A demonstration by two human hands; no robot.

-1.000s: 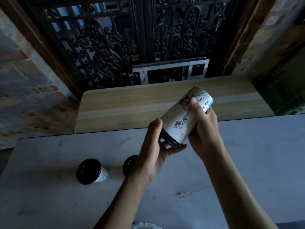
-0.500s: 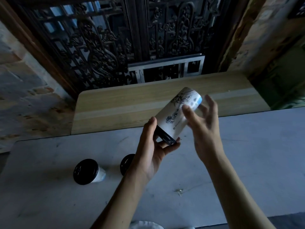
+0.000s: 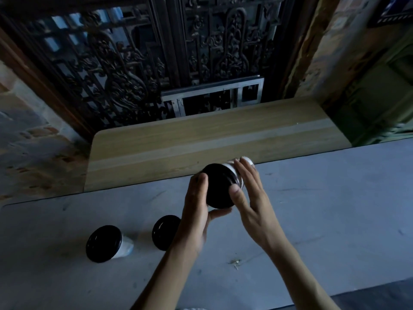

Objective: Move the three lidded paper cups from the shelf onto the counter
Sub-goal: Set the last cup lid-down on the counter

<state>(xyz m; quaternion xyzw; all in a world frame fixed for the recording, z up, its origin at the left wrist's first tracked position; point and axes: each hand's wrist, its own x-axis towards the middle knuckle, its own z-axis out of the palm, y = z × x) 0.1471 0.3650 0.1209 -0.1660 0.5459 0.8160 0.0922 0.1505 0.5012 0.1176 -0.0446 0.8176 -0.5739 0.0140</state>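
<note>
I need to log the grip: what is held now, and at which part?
The third paper cup, at its lid end: left hand on the lid's left edge, right hand on the right side.

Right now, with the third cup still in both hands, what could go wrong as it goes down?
The third cup is tilted, lid toward the camera; set down like that it may tip. The left hand hangs right above the middle cup and may knock it. The right hand rests on it with loose fingers, so it could slip.
</note>
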